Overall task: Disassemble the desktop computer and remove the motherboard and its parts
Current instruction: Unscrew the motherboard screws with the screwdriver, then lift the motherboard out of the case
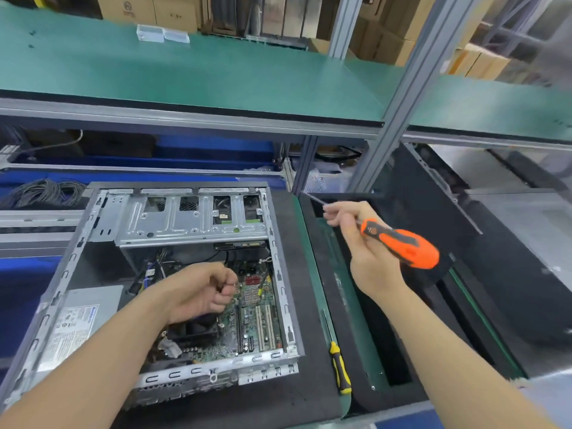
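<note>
The left hand point(202, 292) hovers over the motherboard point(247, 323) with fingers curled; blur hides whether it pinches anything. The right hand point(365, 243) grips an orange screwdriver point(402, 243), raised beside the open case point(71, 258), shaft pointing up-left. The board lies flat inside the case on the tabletop point(297, 243). It is probably light, stiff and fragile, so best lifted by its bare edges.

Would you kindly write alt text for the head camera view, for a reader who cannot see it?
A person's right hand holds an orange screwdriver beside an open desktop case, while the left hand, fingers curled, hovers over the motherboard inside. A yellow-and-black screwdriver lies right of the case.
</note>
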